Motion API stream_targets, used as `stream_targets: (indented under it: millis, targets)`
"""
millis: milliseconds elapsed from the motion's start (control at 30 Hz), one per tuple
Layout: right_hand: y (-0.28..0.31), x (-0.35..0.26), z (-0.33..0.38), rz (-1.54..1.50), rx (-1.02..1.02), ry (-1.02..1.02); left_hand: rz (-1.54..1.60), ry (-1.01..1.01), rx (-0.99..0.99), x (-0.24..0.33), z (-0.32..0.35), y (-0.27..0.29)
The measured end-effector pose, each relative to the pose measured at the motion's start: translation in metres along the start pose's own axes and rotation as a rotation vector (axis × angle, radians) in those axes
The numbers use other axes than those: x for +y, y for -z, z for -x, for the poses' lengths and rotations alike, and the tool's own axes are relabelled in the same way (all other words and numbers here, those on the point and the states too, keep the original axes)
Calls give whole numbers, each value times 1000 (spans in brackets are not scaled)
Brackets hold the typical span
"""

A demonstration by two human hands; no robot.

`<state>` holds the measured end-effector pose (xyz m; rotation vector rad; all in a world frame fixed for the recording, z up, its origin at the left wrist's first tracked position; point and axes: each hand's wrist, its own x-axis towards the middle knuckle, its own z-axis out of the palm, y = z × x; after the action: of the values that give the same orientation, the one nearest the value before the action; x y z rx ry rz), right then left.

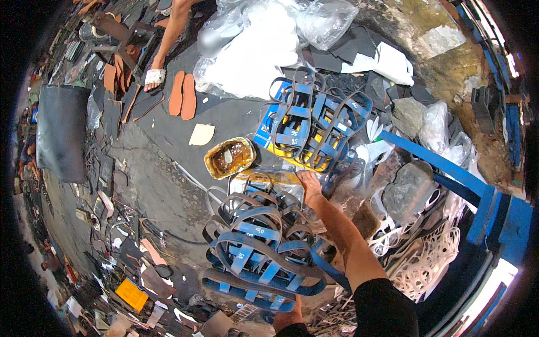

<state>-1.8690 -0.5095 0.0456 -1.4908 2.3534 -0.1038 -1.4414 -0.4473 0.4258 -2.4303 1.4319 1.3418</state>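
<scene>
Right grip (308,184) between blue frames (258,230), tub (209,164), tan soles (190,98)

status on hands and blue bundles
Left hand mostly hidden by lower blue bundle. Right hand at near edge of upper blue bundle. Brown-stained tub to its left.

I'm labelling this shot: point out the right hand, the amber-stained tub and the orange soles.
Right hand (309,185): head view, back of hand.
Amber-stained tub (208,163): head view, left rim.
Orange soles (190,98): head view, right sole's middle.
</scene>
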Motion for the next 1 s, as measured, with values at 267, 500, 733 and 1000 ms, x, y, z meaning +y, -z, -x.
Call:
stream_targets:
  millis: [267,500,733,1000]
  targets:
    - [-4,-5,4,50,84,-83,21,9,3,-7,-5,2]
    - [47,-12,28,-63,115,-75,77,-27,35,-19,9,44]
    - [120,-59,138,-535,384,-688,165,-84,97,-49,56,143]
    - [247,-171,241,-677,875,-1429,373,-507,52,-46,123,258]
